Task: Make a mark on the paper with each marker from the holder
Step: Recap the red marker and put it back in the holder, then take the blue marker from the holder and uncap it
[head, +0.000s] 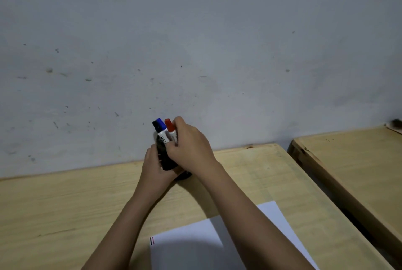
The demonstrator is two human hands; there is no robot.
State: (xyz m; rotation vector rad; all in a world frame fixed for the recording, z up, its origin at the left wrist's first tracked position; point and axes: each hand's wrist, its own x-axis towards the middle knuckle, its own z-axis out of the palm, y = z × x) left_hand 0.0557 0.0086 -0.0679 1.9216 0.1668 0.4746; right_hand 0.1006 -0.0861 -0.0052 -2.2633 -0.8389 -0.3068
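A black holder (167, 158) stands at the far edge of the wooden table (65, 204), by the wall. My left hand (154, 167) wraps around its lower part. Three markers stick out of it: black-capped (155, 126), blue-capped (161, 125) and red-capped (170, 126). My right hand (191, 147) reaches over from the right, its fingers closed on the red-capped marker's white barrel. A white paper (195, 245) lies near me, partly under my right forearm, with short black and red marks (152, 240) at its left corner.
A grey, stained wall (195, 41) rises right behind the table. A second wooden table (348, 160) stands to the right, across a dark gap (326, 191). Bare wood lies left of the paper.
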